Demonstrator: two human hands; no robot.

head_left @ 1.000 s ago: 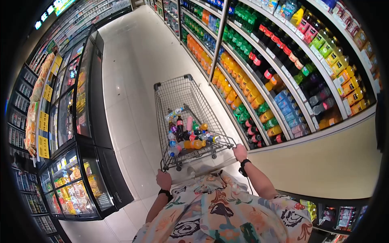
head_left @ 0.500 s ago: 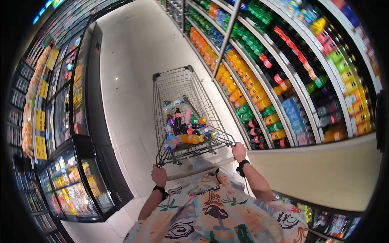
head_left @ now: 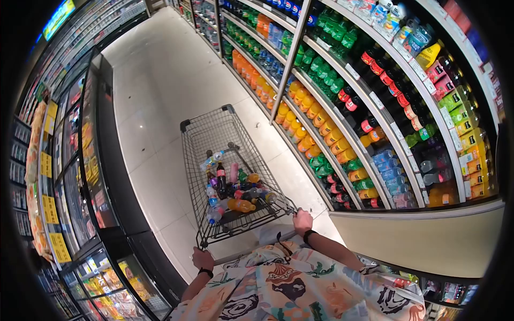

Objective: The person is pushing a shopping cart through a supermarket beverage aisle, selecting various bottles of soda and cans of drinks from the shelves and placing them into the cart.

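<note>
A grey wire shopping cart stands in front of me, angled slightly left. My left hand is closed around the left end of its handle, and my right hand around the right end. Several drink bottles lie jumbled at the near end of the basket. Among them are an orange soda bottle on its side, a dark cola bottle, a pink bottle and a clear bottle with a blue cap. A dark band circles each wrist.
Tall shelves of soda bottles run along the right, split by a metal post. Black display cases with glass line the left. A pale curved panel juts out at the near right. Light floor tiles stretch ahead.
The cart and both hands sit lower and further left in view. The shelves on the right appear turned and sharper. Both hands keep their hold on the handle.
</note>
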